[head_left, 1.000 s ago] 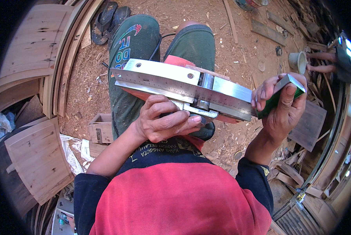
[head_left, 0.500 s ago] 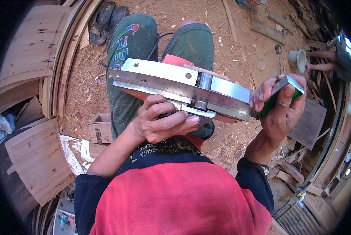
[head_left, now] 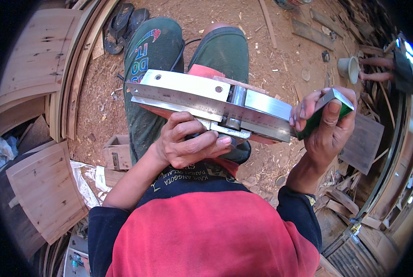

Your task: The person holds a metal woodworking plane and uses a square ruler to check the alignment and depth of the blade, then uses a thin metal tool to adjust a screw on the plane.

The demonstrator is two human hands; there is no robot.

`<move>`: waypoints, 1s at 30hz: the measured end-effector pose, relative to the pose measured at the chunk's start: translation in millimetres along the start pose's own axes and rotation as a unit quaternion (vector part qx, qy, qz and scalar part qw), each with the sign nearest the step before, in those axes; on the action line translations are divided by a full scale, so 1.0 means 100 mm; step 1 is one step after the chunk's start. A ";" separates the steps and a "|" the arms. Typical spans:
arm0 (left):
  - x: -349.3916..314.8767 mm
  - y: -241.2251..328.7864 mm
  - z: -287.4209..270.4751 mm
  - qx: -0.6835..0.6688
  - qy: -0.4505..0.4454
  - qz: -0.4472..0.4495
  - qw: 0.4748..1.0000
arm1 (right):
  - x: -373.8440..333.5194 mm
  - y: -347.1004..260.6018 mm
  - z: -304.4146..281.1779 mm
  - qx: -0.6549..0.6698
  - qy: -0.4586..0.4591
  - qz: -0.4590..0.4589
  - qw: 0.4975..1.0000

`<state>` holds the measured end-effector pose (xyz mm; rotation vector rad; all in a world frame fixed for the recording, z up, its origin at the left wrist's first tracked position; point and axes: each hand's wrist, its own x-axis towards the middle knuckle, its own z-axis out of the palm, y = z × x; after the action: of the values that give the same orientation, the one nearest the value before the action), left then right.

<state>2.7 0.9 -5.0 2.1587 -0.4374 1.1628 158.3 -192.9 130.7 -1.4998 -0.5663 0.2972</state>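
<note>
An electric hand planer [head_left: 185,85] with a red body lies sole-up over my lap, its bright metal plates and cutter drum facing me. Along the sole stands the thin marked steel blade of a try square [head_left: 324,115], set on edge and crossing the drum. My right hand [head_left: 333,127] is closed around the square's green and silver stock, just off the planer's right end. My left hand [head_left: 188,143] has its fingers curled round the near side of the planer, beside the drum. Its grip underneath is partly hidden.
Wood shavings cover the ground. Wooden panels [head_left: 47,189] lean at the left, near a small wooden box [head_left: 118,152]. Dark sandals [head_left: 123,25] lie beyond my knee. At the far right are a pale bucket [head_left: 348,68], another person's legs [head_left: 377,69] and scrap boards [head_left: 363,143].
The planer, the square and my right hand have shifted very slightly left in the picture. My hold on both tools looks the same.
</note>
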 end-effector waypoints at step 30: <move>-0.04 0.02 -0.01 -0.004 -0.019 -0.008 1.000 | 0.00 0.01 -0.01 0.011 0.013 0.007 1.000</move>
<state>-1.0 0.2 -7.2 2.1771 -0.4408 1.1105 159.1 -193.4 130.1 -1.4854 -0.5305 0.2932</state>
